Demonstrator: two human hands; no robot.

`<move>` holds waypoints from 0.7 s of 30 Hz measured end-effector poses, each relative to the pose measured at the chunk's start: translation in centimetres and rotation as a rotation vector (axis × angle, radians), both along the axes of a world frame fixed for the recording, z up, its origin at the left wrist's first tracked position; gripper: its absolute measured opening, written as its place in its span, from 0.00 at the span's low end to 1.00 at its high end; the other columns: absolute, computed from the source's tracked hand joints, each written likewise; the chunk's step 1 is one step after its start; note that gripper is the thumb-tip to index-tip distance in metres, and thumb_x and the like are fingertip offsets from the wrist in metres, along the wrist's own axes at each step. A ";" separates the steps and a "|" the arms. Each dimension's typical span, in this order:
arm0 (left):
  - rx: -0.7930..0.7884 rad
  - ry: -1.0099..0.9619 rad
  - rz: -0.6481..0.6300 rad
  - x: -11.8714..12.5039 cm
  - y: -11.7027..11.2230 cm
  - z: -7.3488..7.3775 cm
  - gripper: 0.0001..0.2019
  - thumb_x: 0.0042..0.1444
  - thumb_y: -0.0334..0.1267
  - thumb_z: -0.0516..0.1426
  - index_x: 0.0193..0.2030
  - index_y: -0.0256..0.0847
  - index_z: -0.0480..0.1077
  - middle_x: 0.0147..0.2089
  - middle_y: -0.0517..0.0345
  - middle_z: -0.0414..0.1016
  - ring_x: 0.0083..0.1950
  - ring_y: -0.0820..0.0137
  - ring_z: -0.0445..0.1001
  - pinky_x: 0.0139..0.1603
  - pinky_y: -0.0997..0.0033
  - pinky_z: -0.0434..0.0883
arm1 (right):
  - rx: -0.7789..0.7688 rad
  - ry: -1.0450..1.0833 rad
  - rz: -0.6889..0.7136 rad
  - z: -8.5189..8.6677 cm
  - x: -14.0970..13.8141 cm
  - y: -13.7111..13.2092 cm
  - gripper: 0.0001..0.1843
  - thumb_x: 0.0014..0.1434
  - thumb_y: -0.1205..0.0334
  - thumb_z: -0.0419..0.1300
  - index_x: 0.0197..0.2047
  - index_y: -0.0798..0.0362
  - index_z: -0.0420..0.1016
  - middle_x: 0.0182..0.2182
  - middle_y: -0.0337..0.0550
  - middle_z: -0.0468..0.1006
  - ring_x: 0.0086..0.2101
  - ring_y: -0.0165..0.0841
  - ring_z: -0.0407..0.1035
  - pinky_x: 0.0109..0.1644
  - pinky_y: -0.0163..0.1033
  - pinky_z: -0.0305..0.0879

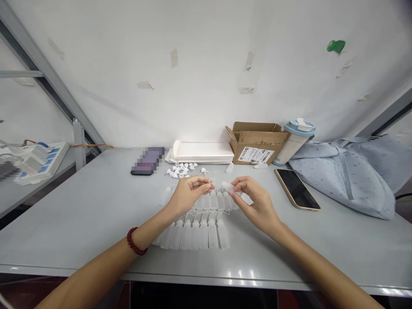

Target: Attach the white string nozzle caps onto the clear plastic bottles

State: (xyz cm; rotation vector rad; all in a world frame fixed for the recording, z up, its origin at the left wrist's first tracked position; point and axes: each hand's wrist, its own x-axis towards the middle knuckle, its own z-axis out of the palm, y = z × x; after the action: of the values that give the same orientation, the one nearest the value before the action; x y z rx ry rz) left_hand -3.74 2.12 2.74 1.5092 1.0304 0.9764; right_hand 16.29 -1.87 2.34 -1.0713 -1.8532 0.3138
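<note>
Between the thumb and fingers of my left hand (pixel 188 195) is a small white cap (pixel 210 182), partly hidden by the fingertips. My right hand (pixel 255 201) pinches a small translucent plastic bottle (pixel 226 186) on its side, its neck end towards the left hand. The two pieces are apart. Under and in front of my hands lie two rows of similar bottles; the nearer row (pixel 195 236) has white caps with thin curved tails. Beyond my left hand sits a pile of loose white caps (pixel 180 170). Two loose bottles lie farther back, one by the carton (pixel 260 165).
White flat packs (pixel 202 152) are stacked at the wall beside an open cardboard box (pixel 257 143) and a blue-lidded tumbler (pixel 294 143). A phone (pixel 298 189) and a light blue bag (pixel 343 178) lie right; a dark, blurred-out phone-like item (pixel 148 161) lies left.
</note>
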 end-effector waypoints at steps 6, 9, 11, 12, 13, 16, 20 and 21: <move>0.071 0.051 -0.086 0.4 -1.4 -0.1 0.07 0.53 0.39 0.58 0.35 0.39 0.74 0.35 0.55 0.78 0.38 0.67 0.76 0.41 0.68 0.73 | -0.040 -0.022 0.069 -0.1 -0.4 -0.4 0.03 0.58 0.67 0.56 0.33 0.51 0.66 0.36 0.44 0.71 0.37 0.33 0.68 0.38 0.39 0.66; 0.132 0.091 -0.114 0.3 -1.5 0.0 0.07 0.55 0.37 0.56 0.36 0.39 0.74 0.37 0.56 0.77 0.40 0.68 0.75 0.44 0.69 0.72 | -0.028 -0.049 0.091 0.2 -0.5 -0.6 0.04 0.58 0.67 0.56 0.32 0.51 0.66 0.35 0.44 0.72 0.37 0.34 0.69 0.38 0.38 0.66; 0.152 0.134 -0.129 0.0 -1.5 0.2 0.08 0.56 0.37 0.55 0.37 0.38 0.74 0.38 0.55 0.77 0.41 0.68 0.75 0.44 0.69 0.71 | -0.027 -0.056 0.098 0.3 -0.5 -0.7 0.04 0.58 0.67 0.56 0.31 0.52 0.66 0.34 0.45 0.72 0.37 0.34 0.69 0.38 0.37 0.66; 0.170 0.173 -0.134 -0.1 -1.4 0.3 0.08 0.56 0.36 0.54 0.38 0.38 0.74 0.39 0.55 0.77 0.41 0.67 0.74 0.45 0.68 0.71 | -0.030 -0.057 0.097 0.3 -0.5 -0.7 0.04 0.58 0.67 0.56 0.31 0.52 0.66 0.34 0.45 0.72 0.37 0.33 0.69 0.38 0.37 0.66; 0.208 0.224 -0.141 -0.3 -1.3 0.4 0.08 0.57 0.35 0.53 0.38 0.38 0.73 0.39 0.55 0.77 0.42 0.67 0.74 0.45 0.67 0.71 | -0.032 -0.056 0.095 0.3 -0.5 -0.7 0.03 0.58 0.68 0.56 0.32 0.52 0.66 0.35 0.45 0.72 0.36 0.33 0.68 0.37 0.37 0.65; 0.446 0.390 -0.200 -0.8 -1.1 0.3 0.10 0.55 0.29 0.51 0.40 0.40 0.73 0.42 0.55 0.75 0.47 0.66 0.70 0.49 0.63 0.68 | -0.032 -0.051 0.079 0.3 -0.4 -0.6 0.03 0.58 0.68 0.56 0.33 0.52 0.67 0.35 0.45 0.72 0.36 0.33 0.68 0.37 0.37 0.65; 0.676 0.538 -0.276 -1.2 -1.0 -0.2 0.17 0.51 0.22 0.48 0.43 0.38 0.70 0.46 0.53 0.72 0.53 0.63 0.64 0.53 0.61 0.66 | -0.041 -0.042 0.064 0.1 -0.2 -0.4 0.02 0.59 0.67 0.56 0.33 0.52 0.67 0.35 0.44 0.72 0.35 0.33 0.68 0.37 0.37 0.65; 0.688 0.566 -0.274 -1.2 -1.0 -0.3 0.17 0.51 0.22 0.48 0.44 0.38 0.70 0.46 0.52 0.72 0.53 0.63 0.64 0.52 0.60 0.66 | -0.043 -0.042 0.064 0.1 -0.2 -0.4 0.02 0.59 0.67 0.56 0.33 0.52 0.67 0.35 0.44 0.72 0.35 0.33 0.68 0.36 0.37 0.65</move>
State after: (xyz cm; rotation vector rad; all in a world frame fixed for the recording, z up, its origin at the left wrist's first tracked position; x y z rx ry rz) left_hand -4.94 1.13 2.45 2.5265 0.8572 0.7493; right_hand 16.09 -2.27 2.45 -1.0568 -1.9288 0.3725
